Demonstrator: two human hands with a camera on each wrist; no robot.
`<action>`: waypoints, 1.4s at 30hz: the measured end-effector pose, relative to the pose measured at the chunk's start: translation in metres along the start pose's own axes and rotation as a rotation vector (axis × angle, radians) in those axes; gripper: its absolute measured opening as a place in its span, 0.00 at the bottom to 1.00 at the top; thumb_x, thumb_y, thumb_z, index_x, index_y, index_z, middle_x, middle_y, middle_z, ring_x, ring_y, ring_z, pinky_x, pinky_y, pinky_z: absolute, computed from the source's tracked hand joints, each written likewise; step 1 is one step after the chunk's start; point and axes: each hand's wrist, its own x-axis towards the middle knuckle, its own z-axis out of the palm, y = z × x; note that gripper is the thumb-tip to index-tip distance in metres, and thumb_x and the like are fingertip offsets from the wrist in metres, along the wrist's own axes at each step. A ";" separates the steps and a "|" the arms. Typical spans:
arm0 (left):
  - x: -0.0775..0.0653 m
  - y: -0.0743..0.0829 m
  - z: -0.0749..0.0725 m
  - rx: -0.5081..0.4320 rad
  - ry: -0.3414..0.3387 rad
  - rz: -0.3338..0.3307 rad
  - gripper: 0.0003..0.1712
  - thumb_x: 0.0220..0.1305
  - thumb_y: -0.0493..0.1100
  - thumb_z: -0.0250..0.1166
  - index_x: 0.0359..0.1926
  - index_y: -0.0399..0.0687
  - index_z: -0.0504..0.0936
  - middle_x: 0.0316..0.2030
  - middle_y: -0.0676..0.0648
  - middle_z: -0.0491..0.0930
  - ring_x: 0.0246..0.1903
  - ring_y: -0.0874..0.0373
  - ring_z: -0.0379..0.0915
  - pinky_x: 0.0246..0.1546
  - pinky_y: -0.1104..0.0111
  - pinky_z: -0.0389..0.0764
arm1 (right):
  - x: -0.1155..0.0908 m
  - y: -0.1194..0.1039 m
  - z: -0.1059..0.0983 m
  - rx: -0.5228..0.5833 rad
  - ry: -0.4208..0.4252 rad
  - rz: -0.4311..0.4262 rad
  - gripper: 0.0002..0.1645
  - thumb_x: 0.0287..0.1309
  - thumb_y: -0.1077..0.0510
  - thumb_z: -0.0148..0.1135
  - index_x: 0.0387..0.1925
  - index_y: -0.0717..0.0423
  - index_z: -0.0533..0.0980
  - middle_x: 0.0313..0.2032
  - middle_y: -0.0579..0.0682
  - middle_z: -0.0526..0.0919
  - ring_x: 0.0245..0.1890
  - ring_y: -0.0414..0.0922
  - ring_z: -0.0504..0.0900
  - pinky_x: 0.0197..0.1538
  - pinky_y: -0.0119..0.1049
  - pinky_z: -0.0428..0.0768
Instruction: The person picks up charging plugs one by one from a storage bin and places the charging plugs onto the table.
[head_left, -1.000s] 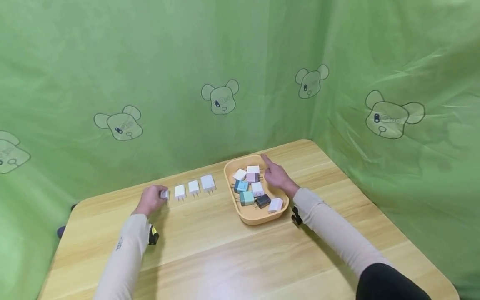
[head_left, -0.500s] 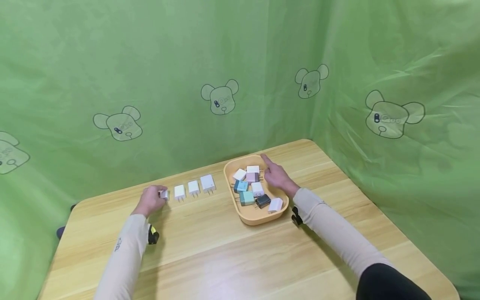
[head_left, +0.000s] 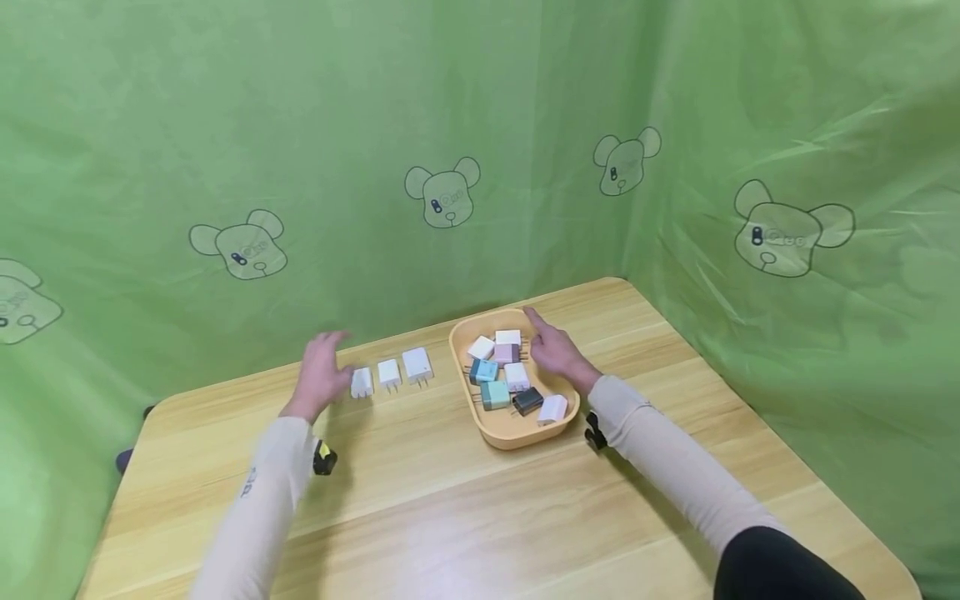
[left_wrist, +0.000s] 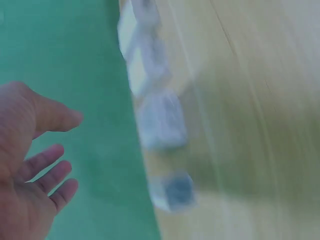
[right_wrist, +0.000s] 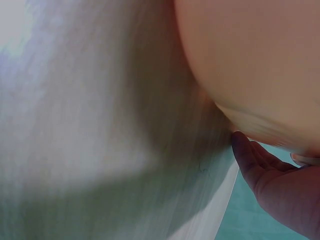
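My left hand [head_left: 322, 377] hovers over the left end of a row of white USB wall chargers, fingers spread and holding nothing. In the left wrist view, a small charger with a grey-blue face [left_wrist: 172, 192] lies at the end of that row, blurred; the hand hides it in the head view. Beside it lie a white charger [head_left: 362, 382], another white charger [head_left: 388, 375] and a larger white charger [head_left: 417, 365], prongs toward me. My right hand [head_left: 558, 352] grips the right rim of an orange tray [head_left: 502, 439], thumb inside and fingers along the outer wall.
Inside the tray lie several more chargers, among them a black charger [head_left: 528, 401], a teal charger [head_left: 495, 395] and a purple charger [head_left: 506, 354]. Green curtains [head_left: 337, 167] with bear-head prints hang behind and right of the wooden table [head_left: 450, 517].
My left hand has let go of the small charger at the row's left end, then risen and moved slightly right, fingers opening. The right hand and the tray have stayed put.
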 end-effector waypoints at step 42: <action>-0.007 0.186 0.167 0.238 -0.384 0.674 0.22 0.65 0.46 0.71 0.58 0.50 0.82 0.55 0.51 0.85 0.55 0.58 0.81 0.62 0.70 0.78 | -0.001 0.002 0.000 0.028 0.037 -0.013 0.41 0.69 0.61 0.37 0.82 0.48 0.45 0.78 0.62 0.58 0.52 0.58 0.78 0.76 0.54 0.66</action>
